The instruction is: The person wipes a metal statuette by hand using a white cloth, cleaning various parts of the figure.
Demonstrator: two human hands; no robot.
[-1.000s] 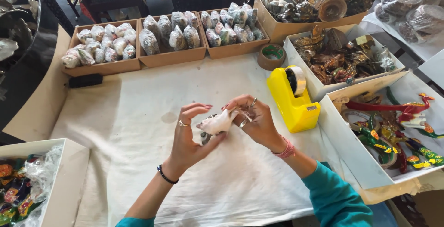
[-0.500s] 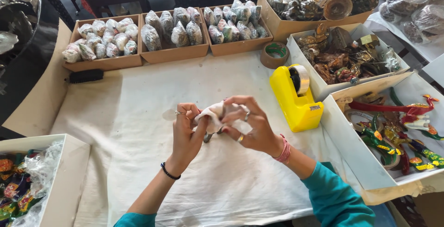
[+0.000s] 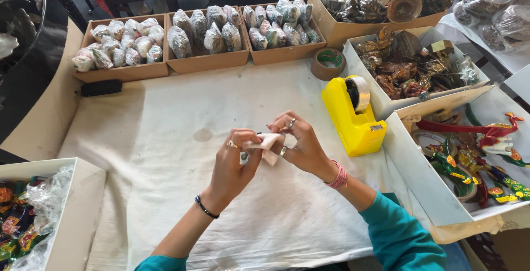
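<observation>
Right in the middle of the white cloth (image 3: pixel 165 138) on the table, two hands meet over a small thing wrapped in pale paper (image 3: pixel 269 144). The left hand (image 3: pixel 234 163) is curled around the small thing from below, with its fingers closed on it. The right hand (image 3: pixel 298 144) pinches the paper from the right side, with its fingers bent and close together. What is inside the paper is too hidden to tell. Both hands wear rings, the left wrist has a dark band, and the right wrist has a pink one. Just to the right of the hands stands a yellow tape holder (image 3: pixel 353 113) with a roll of clear tape on top. A bit farther off lies a brown tape roll (image 3: pixel 328 64). Along the far side sit three brown boxes (image 3: pixel 204 61) full of small wrapped bundles. On the right are a white box (image 3: pixel 386 102) of dark metal figures and another white box (image 3: pixel 419 177) of bright painted birds. At the near left corner is a box (image 3: pixel 77 216) with colourful things in clear wrap. A black brush (image 3: pixel 101 87) lies on the far left edge of the cloth.
</observation>
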